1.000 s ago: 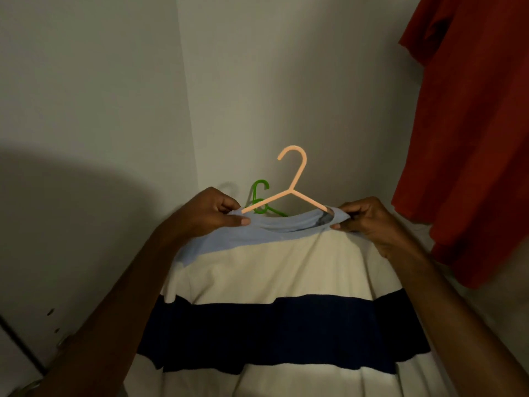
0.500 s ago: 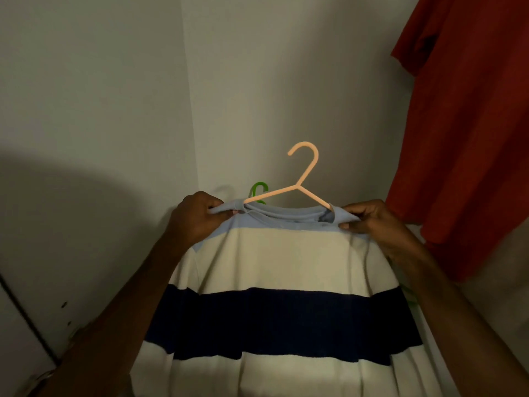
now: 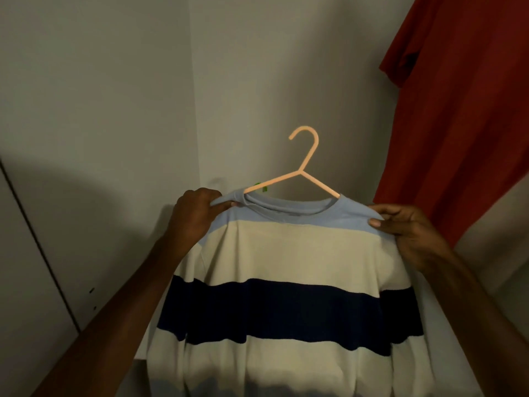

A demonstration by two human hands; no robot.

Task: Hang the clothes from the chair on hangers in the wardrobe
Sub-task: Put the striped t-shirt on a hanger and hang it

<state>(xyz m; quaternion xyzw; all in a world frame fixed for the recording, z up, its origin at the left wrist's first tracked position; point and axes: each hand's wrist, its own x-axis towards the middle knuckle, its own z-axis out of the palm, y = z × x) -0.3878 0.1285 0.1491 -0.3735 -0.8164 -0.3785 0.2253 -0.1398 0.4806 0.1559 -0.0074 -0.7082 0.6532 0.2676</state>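
Wardrobe corner (image 3: 197,81): shirt (image 3: 286,253) shoulders pinched by hands.

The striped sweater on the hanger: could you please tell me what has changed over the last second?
The striped sweater shoulders now cover more of the peach hanger; the left hand slid outward along the shoulder. Both hands, including the right hand, still pinch the shoulders. The red shirt hangs unchanged.

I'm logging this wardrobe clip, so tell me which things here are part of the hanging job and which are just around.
In the job:
striped knit sweater
peach plastic hanger in its neck
left hand and right hand, each pinching a shoulder

Just around:
red T-shirt, already hanging
green hanger, mostly hidden
wardrobe wall
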